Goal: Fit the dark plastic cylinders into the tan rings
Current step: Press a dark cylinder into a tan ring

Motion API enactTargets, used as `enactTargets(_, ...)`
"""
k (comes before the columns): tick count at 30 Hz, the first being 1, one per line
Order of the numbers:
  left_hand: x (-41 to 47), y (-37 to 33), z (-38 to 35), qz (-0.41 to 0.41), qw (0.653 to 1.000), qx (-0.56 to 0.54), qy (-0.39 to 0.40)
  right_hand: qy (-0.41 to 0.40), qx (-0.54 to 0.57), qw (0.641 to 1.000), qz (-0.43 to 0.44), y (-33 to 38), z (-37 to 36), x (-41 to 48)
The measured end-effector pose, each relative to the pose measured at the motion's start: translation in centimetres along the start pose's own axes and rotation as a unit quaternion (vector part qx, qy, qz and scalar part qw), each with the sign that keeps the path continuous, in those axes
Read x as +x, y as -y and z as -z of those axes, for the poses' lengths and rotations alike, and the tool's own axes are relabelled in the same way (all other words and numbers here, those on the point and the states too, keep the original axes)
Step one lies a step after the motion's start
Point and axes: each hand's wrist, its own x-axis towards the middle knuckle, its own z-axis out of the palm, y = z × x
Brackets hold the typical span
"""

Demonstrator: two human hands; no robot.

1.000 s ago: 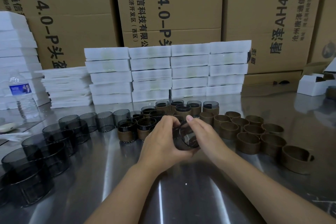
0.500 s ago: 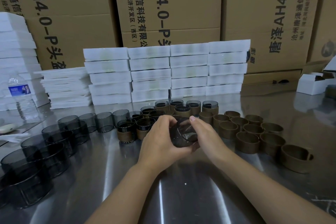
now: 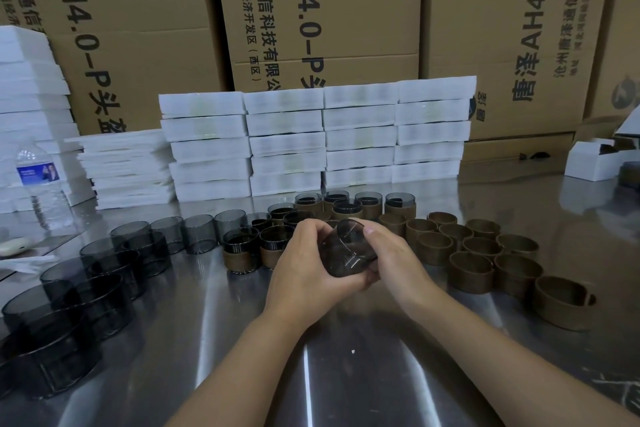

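Observation:
A dark translucent plastic cylinder (image 3: pixel 348 248) is tilted above the middle of the metal table, held between both hands. My left hand (image 3: pixel 306 269) grips its left side with curled fingers, and my right hand (image 3: pixel 391 258) grips the right side. Whether a tan ring sits under the hands I cannot tell. Several loose dark cylinders (image 3: pixel 104 267) stand in rows at the left. Several empty tan rings (image 3: pixel 472 262) are clustered at the right. Behind the hands stand several cylinders fitted in tan rings (image 3: pixel 346 206).
Stacks of white flat boxes (image 3: pixel 311 142) line the back, with large cardboard cartons (image 3: pixel 329 10) behind them. A water bottle (image 3: pixel 41 184) stands at the far left. An open white box (image 3: pixel 595 163) sits at the far right on the steel table (image 3: pixel 346 374).
Both hands have turned the cylinder, and its open rim now tilts up and away. The hands stay in the same place over the table.

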Motion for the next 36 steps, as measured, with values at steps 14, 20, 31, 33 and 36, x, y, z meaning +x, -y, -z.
enactTargets(14, 0.3, 0.3, -0.2, 0.002, 0.999, -0.036, -0.013, 0.049, 0.106, 0.993, -0.027, 0.5, 0.0, 0.0)
enactTargets(20, 0.3, 0.3, -0.2, -0.002, 0.999, -0.035, -0.014, 0.062, 0.096, 0.993, -0.027, 0.2, 0.2, 0.1)
enactTargets(31, 0.3, 0.4, 0.0, -0.003, 1.000, -0.028, -0.012, 0.069, 0.084, 0.993, -0.044, -0.8, 0.1, 1.2)
enactTargets(33, 0.3, 0.4, 0.0, -0.005, 1.000, -0.028, -0.010, 0.069, 0.072, 0.994, -0.054, -0.6, 0.1, 1.3)
enactTargets(36, 0.3, 0.4, 0.0, -0.007, 1.000, -0.028, -0.008, 0.083, 0.074, 0.993, -0.030, -0.2, 0.2, 0.8)
